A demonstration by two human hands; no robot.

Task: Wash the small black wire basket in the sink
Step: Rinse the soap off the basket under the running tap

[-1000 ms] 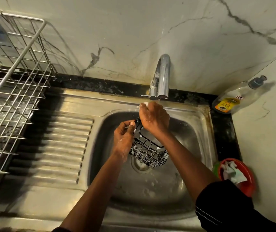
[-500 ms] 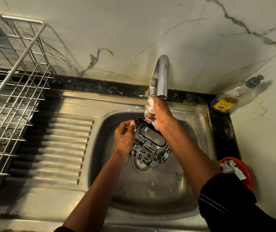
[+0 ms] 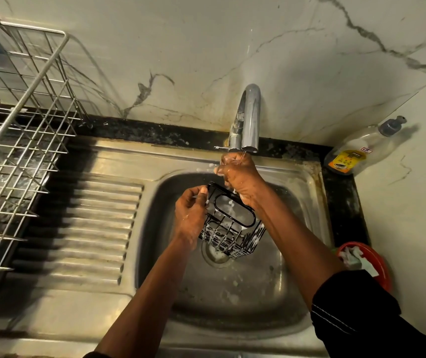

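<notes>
Two hands over a steel sink [image 3: 307, 192], with a ribbed drainboard [image 3: 95, 228] to the left and a wire dish rack [image 3: 18, 140] farther left on the dark worktop [image 3: 155, 133]. Chrome tap [image 3: 248, 117] at the far rim, with what looks like a thin thread of water under the spout, though hard to be sure. Soap bottle [image 3: 353, 153] lying in the far right corner; red bowl [image 3: 379, 264] holding a rag near the right edge. Small black wire basket [image 3: 232, 228] held tilted above the drain [image 3: 215, 251], clear of the basin floor, suds clinging to its lower wires. Left hand [image 3: 191, 213] pinching the basket's left rim, fingers [image 3: 201, 195] closed on the frame. Right hand [image 3: 240, 177] raised just under the spout, soapy and curled shut; whether gripping the basket's far rim or something small cannot be told. Soaping apparently done or nearly so, judging by the foam; rinsing of basket and hands seemingly just beginning, draining and setting aside not yet done.
</notes>
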